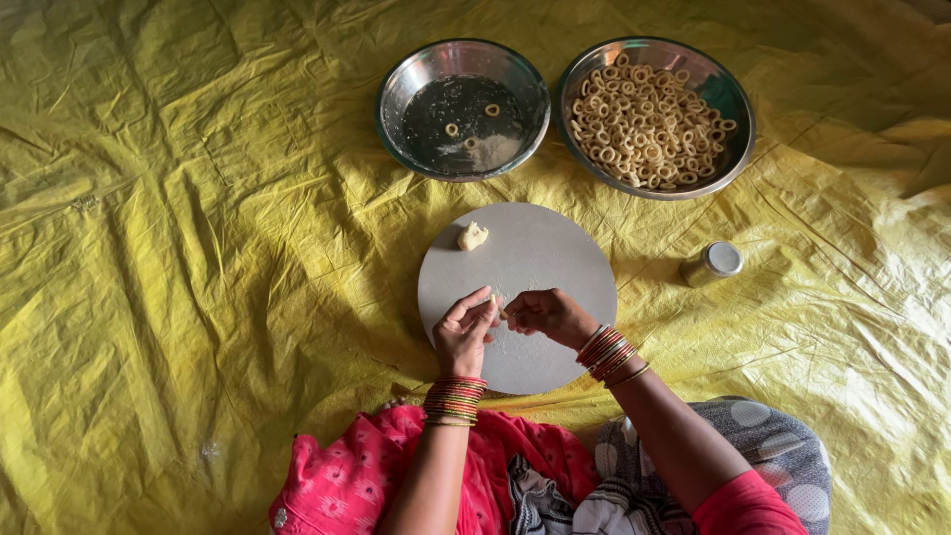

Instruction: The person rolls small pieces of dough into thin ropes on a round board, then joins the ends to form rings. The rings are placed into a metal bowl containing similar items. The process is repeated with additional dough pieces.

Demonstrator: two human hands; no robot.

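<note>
Both my left hand (464,335) and right hand (548,314) pinch a small dough piece (498,305) over the round board (555,258); I should roll gently, evenly.

Soft, even daylight fills a sharp picture, with glare on the steel bowls' (463,109) rims and faint shadows in the yellow sheet's (178,248) creases.

Yellow tarpaulin (178,248) covers the floor, creased throughout. Steel bowl (463,109), nearly empty, holds three dough rings and lies just left of a second steel bowl (656,117), which is filled with dough rings (644,124). Small steel tin (711,263) lies tipped below that second bowl, apart from it.
</note>
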